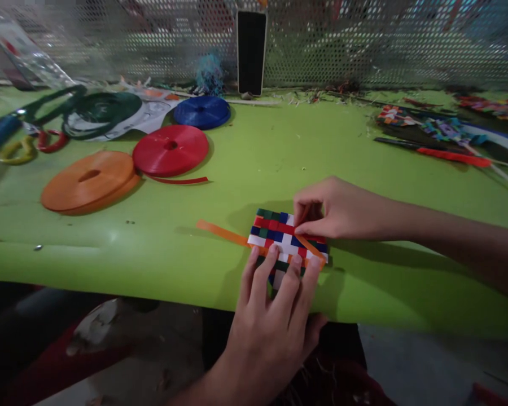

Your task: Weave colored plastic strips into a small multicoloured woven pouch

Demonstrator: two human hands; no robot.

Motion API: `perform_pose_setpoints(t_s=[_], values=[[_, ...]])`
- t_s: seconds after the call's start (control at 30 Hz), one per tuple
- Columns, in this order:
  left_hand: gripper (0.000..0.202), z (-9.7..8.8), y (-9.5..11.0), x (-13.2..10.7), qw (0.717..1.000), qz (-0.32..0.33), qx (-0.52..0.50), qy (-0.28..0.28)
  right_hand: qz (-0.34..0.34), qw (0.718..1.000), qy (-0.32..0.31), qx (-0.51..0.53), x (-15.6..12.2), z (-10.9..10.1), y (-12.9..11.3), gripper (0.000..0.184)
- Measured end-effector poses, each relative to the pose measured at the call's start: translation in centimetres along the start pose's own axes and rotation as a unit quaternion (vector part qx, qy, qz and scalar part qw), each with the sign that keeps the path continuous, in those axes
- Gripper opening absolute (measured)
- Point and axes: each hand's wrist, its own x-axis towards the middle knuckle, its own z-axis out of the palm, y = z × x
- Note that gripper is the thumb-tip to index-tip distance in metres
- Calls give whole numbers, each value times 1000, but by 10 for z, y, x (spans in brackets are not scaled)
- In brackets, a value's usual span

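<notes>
A small woven mat (279, 234) of red, white, blue, green and orange strips lies near the front edge of the green table (258, 163). My left hand (275, 316) lies flat on its near side, fingers stretched out and pressing it down. My right hand (338, 211) reaches in from the right and pinches an orange strip (224, 232) at the mat's right side; the strip runs through the weave and sticks out to the left.
Rolls of strip lie at the back left: orange (88, 181), red (170, 149), blue (202, 111) and dark green (104, 110). A black phone (251, 52) leans against the mesh wall. Scissors handles (34, 144) lie far left; woven pieces (444, 129) and loose strips at back right.
</notes>
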Motion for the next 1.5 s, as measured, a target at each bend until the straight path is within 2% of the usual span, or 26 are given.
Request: perform_pose_setpoints(t_s=[0.2, 0.33, 0.43, 0.6, 0.7, 0.93, 1.17, 1.33, 1.5], values=[[56, 3, 2, -1, 1000, -9, 11, -8, 27, 999, 25, -4, 1, 3, 2, 7], [55, 4, 3, -1, 1000, -9, 10, -1, 42, 999, 10, 31, 1, 3, 6, 2], [54, 4, 4, -1, 1000, -9, 10, -2, -7, 999, 7, 49, -2, 4, 6, 4], [51, 3, 3, -1, 1000, -1, 15, 8, -142, 989, 46, 0, -3, 16, 4, 5], [50, 2, 3, 0, 1000, -3, 12, 7, -182, 982, 55, 9, -1, 24, 5, 7], [47, 2, 2, 0, 1000, -10, 0, 6, -194, 979, 53, 24, -1, 31, 7, 7], [53, 2, 3, -1, 1000, -6, 11, 14, -185, 981, 56, 14, -9, 30, 8, 19], [51, 4, 3, 0, 1000, -23, -2, 10, -193, 980, 11, 50, -17, 25, 2, 30], [49, 4, 3, -1, 999, -33, -14, 8, -181, 982, 13, 55, -24, 18, 3, 42]])
